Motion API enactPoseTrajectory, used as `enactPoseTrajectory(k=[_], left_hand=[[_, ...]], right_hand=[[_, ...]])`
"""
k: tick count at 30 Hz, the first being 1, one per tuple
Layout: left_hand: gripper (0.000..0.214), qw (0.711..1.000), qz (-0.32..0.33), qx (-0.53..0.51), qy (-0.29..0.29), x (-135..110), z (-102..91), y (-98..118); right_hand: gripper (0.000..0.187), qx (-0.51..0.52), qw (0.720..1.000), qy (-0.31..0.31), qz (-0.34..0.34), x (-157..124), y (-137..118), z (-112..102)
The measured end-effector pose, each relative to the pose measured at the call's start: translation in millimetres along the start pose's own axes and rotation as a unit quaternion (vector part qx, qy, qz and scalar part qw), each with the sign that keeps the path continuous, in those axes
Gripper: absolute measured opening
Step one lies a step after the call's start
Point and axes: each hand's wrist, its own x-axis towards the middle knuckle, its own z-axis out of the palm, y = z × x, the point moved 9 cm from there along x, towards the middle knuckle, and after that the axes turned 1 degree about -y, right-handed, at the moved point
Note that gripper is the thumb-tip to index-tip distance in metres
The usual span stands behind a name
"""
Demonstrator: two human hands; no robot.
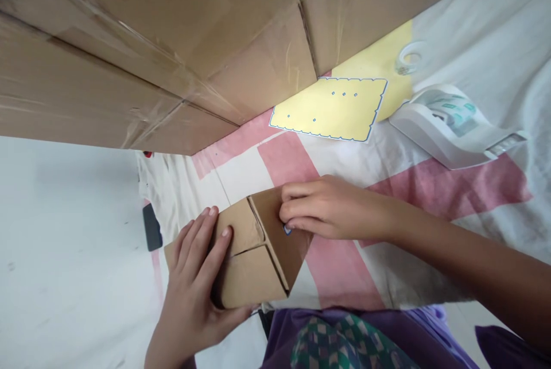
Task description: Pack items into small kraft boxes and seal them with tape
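Note:
A small brown cardboard box (253, 268) rests on a cloth in front of me, its flaps partly closed. My left hand (193, 283) grips its left side, fingers laid flat over one flap and thumb under the near edge. My right hand (318, 208) is curled at the box's right flap, fingertips pinched on a small blue-edged sticker (287, 230) against the cardboard. A yellow sticker sheet (331, 108) with blue scalloped edges lies further back on the cloth.
Large taped cardboard boxes (172, 42) fill the upper left. A roll of clear tape (408, 59) and a white plastic-wrapped pack (451, 122) lie at the right on the pink, white and yellow cloth (336, 265). A dark object (152, 226) sits left of the box.

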Motion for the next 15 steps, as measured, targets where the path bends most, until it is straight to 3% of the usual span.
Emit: enactPoseTrajectory(k=[11, 15], left_hand=[[0.1, 1.0, -0.004, 0.002, -0.005, 1.6, -1.1, 1.6], [0.1, 1.0, -0.006, -0.001, -0.006, 1.2, -0.7, 1.2]], right_hand=[[0.012, 0.022, 0.999, 0.021, 0.028, 1.2, 1.9, -2.0], [0.011, 0.017, 0.995, 0.058, 0.084, -2.0, 9.3, -9.6]])
